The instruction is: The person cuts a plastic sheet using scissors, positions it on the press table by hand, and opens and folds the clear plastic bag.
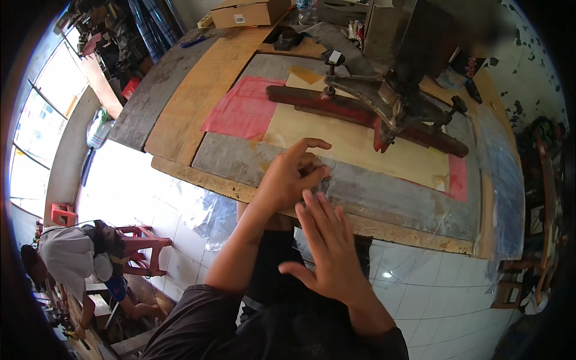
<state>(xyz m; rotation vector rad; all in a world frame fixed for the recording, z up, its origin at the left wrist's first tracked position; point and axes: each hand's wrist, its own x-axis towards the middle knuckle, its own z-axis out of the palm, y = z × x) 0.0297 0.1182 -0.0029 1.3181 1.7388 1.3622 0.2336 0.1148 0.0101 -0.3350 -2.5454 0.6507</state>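
Note:
My left hand (284,177) hangs over the near edge of the worktable, index finger stretched forward and apart from the thumb, the other fingers loosely bent. Nothing plainly shows in its grasp; a faint clear patch below the thumb is too vague to name. Just right of it and nearer to me, my right hand (330,255) is raised with its fingers stretched out, holding nothing. Beyond both hands a pale yellow sheet (348,141) lies on a grey plate (234,159), with a pink sheet (240,111) at its left. A press with a dark red bar (354,111) stands over the yellow sheet.
A cardboard box (249,13) sits at the table's far left, near a blue pen (192,42). Clear plastic film (507,198) hangs over the right edge. Left and below, another person (66,258) bends near a red stool (141,246). More plastic film (210,219) lies on the tiled floor.

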